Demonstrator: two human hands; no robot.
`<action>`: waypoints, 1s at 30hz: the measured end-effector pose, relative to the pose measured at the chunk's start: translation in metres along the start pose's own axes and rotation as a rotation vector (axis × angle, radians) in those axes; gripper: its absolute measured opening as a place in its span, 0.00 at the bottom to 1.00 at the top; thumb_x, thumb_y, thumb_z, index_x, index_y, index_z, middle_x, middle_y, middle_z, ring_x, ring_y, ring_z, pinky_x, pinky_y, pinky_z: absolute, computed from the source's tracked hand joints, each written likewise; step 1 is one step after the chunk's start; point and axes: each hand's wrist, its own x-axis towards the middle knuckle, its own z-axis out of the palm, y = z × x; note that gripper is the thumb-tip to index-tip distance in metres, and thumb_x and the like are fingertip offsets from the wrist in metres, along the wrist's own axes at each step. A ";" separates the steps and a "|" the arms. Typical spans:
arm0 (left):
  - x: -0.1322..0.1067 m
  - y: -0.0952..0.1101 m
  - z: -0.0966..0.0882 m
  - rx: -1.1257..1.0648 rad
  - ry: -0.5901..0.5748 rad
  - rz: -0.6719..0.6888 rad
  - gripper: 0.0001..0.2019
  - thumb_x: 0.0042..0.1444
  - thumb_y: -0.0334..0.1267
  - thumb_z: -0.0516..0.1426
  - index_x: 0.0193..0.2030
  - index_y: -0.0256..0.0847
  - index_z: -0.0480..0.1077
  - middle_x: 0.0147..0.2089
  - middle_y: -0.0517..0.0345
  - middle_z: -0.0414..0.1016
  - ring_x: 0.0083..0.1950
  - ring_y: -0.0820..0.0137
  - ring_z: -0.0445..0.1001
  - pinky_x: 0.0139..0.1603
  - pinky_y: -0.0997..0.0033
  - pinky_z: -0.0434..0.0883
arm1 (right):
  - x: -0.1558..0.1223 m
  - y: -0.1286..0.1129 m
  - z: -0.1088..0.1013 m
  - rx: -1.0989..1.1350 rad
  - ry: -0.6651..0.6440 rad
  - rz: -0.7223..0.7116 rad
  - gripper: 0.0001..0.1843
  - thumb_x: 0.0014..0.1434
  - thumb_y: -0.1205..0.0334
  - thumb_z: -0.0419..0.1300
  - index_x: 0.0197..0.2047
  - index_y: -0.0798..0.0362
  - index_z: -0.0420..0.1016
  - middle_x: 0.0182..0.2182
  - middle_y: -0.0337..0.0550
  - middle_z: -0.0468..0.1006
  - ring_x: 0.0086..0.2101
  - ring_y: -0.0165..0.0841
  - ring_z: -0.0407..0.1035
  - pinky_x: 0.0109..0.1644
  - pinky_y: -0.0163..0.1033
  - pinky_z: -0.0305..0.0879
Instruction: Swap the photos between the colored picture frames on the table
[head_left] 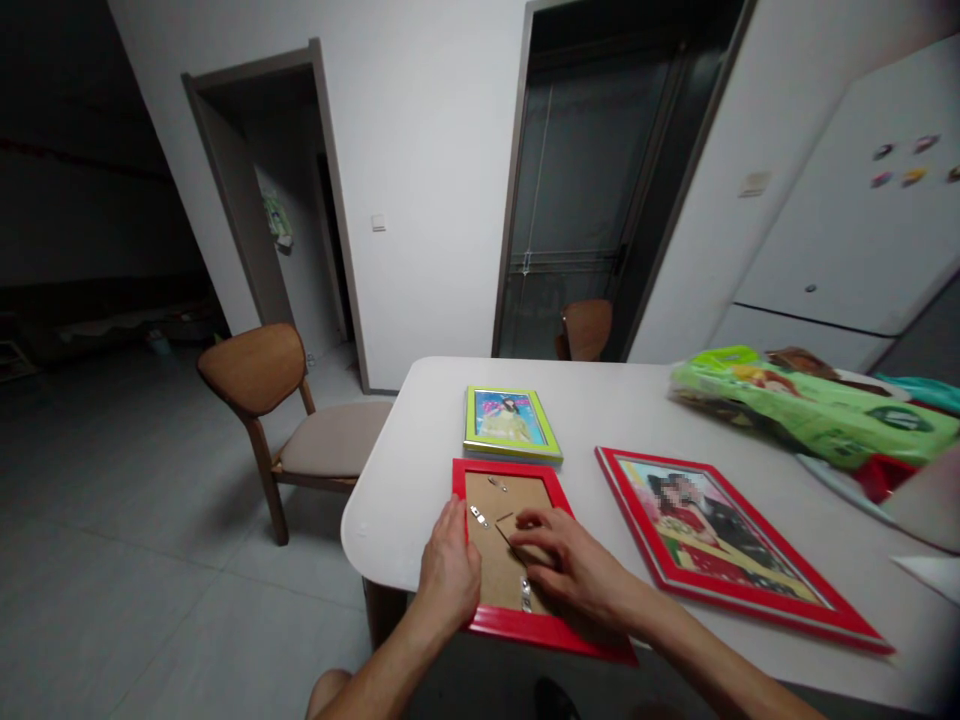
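A red picture frame (517,628) lies face down at the table's near edge, with its brown backboard (486,575) and several metal clips showing. My left hand (450,565) grips its left side, thumb over the border. Over the middle of the backboard, my right hand (566,560) has its fingers and thumb bent around the stand flap (504,530), which they largely hide. Just beyond sits a green picture frame (555,440), picture side up. To the right is a larger red picture frame (637,530), also face up, apart from both hands.
The white table (405,500) has a rounded left corner. Green plastic packaging (832,405) and other items crowd its right end. A wooden chair (255,370) stands to the left, and another chair (587,328) shows behind the table. At the right rises a white fridge (847,240).
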 end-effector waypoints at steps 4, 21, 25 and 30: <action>0.003 0.001 0.003 -0.016 -0.007 0.005 0.26 0.45 0.26 0.47 0.54 0.34 0.55 0.57 0.49 0.57 0.58 0.66 0.54 0.59 0.64 0.51 | -0.019 -0.009 0.000 0.005 -0.064 -0.021 0.11 0.45 0.64 0.56 0.33 0.45 0.75 0.45 0.43 0.66 0.45 0.36 0.58 0.49 0.41 0.53; 0.005 0.000 -0.001 -0.051 -0.026 -0.013 0.24 0.48 0.33 0.48 0.54 0.33 0.54 0.56 0.48 0.58 0.57 0.66 0.55 0.58 0.64 0.51 | -0.003 -0.007 0.005 -0.094 0.143 0.281 0.23 0.42 0.64 0.52 0.44 0.56 0.69 0.38 0.49 0.71 0.39 0.36 0.64 0.44 0.37 0.57; 0.006 0.006 -0.008 -0.321 0.016 -0.097 0.23 0.46 0.36 0.52 0.51 0.35 0.58 0.53 0.48 0.62 0.55 0.64 0.58 0.56 0.64 0.53 | 0.001 -0.013 -0.007 -0.125 0.180 0.261 0.21 0.42 0.64 0.52 0.42 0.54 0.70 0.38 0.48 0.71 0.39 0.36 0.64 0.43 0.37 0.58; 0.009 0.015 -0.019 -0.583 0.007 -0.164 0.17 0.48 0.37 0.50 0.46 0.37 0.60 0.43 0.52 0.71 0.42 0.67 0.70 0.43 0.69 0.66 | 0.009 -0.037 -0.013 -0.117 0.212 0.196 0.19 0.42 0.62 0.54 0.41 0.53 0.70 0.38 0.48 0.70 0.40 0.36 0.63 0.43 0.38 0.59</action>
